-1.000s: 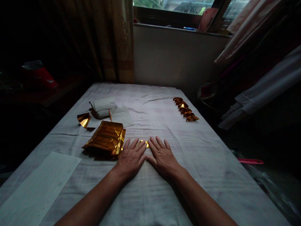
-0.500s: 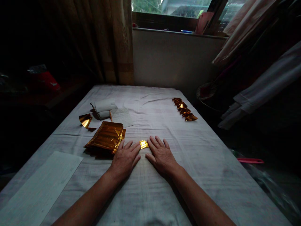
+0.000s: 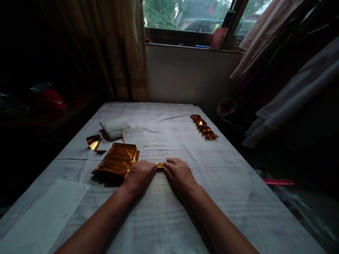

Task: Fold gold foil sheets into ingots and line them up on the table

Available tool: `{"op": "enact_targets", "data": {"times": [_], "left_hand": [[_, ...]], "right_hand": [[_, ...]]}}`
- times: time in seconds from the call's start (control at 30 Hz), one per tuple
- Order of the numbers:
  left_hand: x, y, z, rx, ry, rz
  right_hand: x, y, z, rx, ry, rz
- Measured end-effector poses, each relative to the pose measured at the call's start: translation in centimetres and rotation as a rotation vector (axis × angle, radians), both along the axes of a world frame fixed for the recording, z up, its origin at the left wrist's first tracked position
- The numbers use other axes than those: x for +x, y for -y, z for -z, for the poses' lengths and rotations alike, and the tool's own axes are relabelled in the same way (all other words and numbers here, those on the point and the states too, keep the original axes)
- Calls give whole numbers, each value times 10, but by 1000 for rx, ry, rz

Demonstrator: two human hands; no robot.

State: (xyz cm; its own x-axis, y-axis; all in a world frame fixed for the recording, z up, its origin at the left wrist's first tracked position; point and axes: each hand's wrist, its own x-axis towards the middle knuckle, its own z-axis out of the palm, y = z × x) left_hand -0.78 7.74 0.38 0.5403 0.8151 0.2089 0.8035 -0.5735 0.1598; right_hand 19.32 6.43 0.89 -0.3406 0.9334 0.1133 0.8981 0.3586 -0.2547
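Note:
A narrow strip of gold foil paper (image 3: 160,165) lies across the gap between my two hands, low over the cloth. My left hand (image 3: 141,173) pinches its left end, with the fingers curled and the thumb underneath. At the right end, my right hand (image 3: 180,173) grips it the same way, fingers bent together. Both ends of the strip are hidden by my fingers. Just left of my left hand is a thick stack of gold foil sheets (image 3: 116,159). Several folded gold foil pieces (image 3: 203,127) sit in a row near the table's right edge.
A white cloth covers the table (image 3: 169,130). Behind the stack are a curled gold foil scrap (image 3: 93,142) and crumpled grey paper (image 3: 114,125). A pale sheet (image 3: 50,208) lies at front left. Clothes (image 3: 299,95) hang on the right, and a curtain (image 3: 132,53) at back left.
My hands have gone from lying flat with fingers stretched to curled and pinching. The gold foil between them now looks narrower. The view has tilted up slightly.

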Motion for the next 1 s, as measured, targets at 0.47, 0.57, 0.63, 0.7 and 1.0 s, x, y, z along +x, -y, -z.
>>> {"op": "enact_targets", "data": {"times": [0.47,0.57,0.63,0.7,1.0], "left_hand": [[24,-39,-12,-128,382,-355],[31,-51,-8,-188,599,-427],[34,-57,-2,-214,715,-458],[37,-60,4,-211,815,-479],[40,-54,9,-262,1139,-428]], "right_hand": [[14,-67,-6,-443,-764,181],[14,-79,-8,-467,-868,196],[13,-83,-8,-495,-983,223],[13,-84,-5,-533,-1065,258],[24,-91,7,-614,-1084,216]]}}
